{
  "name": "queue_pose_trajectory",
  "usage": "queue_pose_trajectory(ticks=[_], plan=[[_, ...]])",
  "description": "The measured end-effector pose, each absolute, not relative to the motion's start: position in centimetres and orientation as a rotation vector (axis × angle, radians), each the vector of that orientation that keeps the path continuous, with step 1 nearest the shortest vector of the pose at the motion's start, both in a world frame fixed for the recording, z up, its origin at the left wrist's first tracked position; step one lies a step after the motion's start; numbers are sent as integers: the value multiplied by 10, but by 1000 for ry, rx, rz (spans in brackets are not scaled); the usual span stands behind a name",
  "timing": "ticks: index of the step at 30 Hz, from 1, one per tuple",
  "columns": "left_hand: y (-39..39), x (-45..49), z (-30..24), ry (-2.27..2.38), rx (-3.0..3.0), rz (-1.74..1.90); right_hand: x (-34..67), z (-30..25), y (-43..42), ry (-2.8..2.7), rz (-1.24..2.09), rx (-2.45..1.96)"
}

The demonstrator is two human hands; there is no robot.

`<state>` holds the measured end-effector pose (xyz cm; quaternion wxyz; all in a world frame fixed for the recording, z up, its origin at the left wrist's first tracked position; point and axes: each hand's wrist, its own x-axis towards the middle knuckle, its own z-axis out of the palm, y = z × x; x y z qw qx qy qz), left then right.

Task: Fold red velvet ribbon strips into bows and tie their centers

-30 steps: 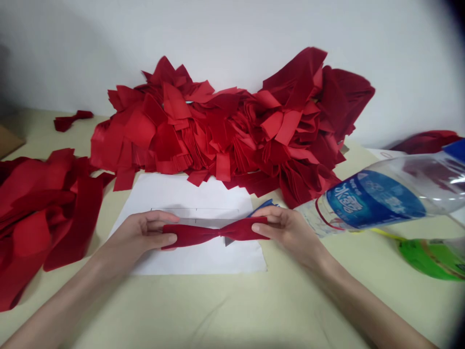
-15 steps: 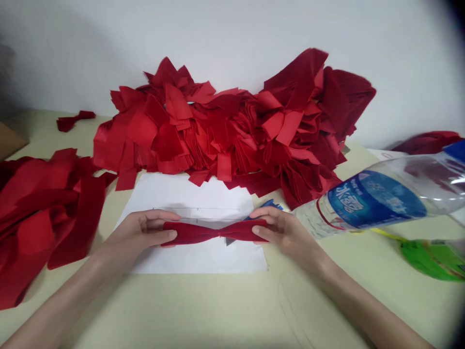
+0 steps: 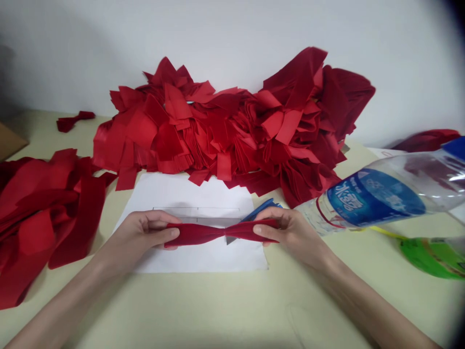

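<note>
I hold a dark red fabric bow strip [image 3: 214, 233], pinched narrow in the middle, stretched between both hands above a white paper sheet [image 3: 189, 198] with a drawn rectangle. My left hand [image 3: 145, 235] grips its left end with thumb on top. Its right end is pinched by my right hand [image 3: 286, 230]. A blue object [image 3: 259, 209] pokes out behind my right hand.
A big heap of red fabric pieces [image 3: 232, 126] lies against the wall behind the paper. More red fabric [image 3: 39, 208] spreads at the left. A clear water bottle with blue label [image 3: 378, 196] lies at the right, with a green item [image 3: 434, 257] below it.
Both hands and the strip have shifted slightly to the right and lifted a little; the grip is the same.
</note>
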<state>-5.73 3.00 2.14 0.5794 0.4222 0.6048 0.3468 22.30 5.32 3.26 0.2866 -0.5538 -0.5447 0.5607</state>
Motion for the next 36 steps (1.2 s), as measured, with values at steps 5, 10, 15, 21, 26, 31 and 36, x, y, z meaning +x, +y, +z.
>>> queue_pose_trajectory(ticks=[5, 10, 15, 21, 26, 31, 36], plan=[[32, -67, 16, 1393, 950, 803, 225, 31, 53, -1442, 1556, -1393], [37, -78, 0, 1432, 918, 738, 230, 22, 54, -1452, 1446, -1476], [39, -84, -5, 1435, 935, 767, 236, 17, 59, -1371, 1430, -1498], [38, -82, 2, 1379, 911, 770, 234, 23, 61, -1287, 1479, -1453], [40, -82, -2, 1419, 865, 782, 232, 25, 60, -1273, 1477, -1425], [41, -80, -2, 1406, 866, 822, 233, 22, 61, -1427, 1340, -1437], [41, -77, -2, 1430, 911, 827, 234, 19, 57, -1808, 797, -1448]])
